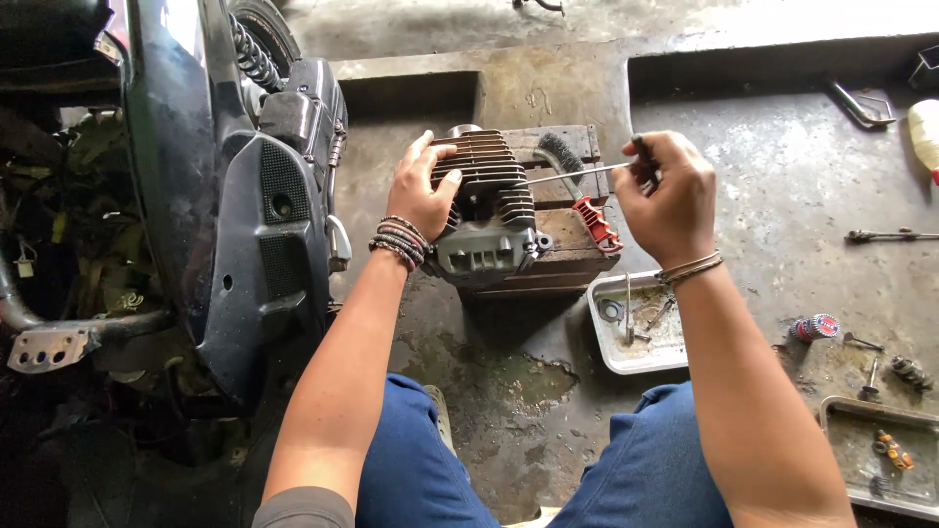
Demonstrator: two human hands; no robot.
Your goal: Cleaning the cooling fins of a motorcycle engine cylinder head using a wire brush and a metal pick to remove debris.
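A grey finned engine cylinder (491, 210) rests on a wooden block (569, 244) in front of me. My left hand (423, 191) grips its left side and holds it steady. My right hand (665, 196) is closed on the dark handle of a thin metal rod (567, 176), and the rod's tip reaches into the top of the cylinder. A wire brush with a red handle (585, 200) lies on the block just behind the cylinder.
A dark scooter body (245, 196) stands at the left. A small metal tray (631, 337) with bolts sits below the block. Another tray (880, 455), loose small parts (814, 328) and a long tool (890, 236) lie on the concrete floor at the right.
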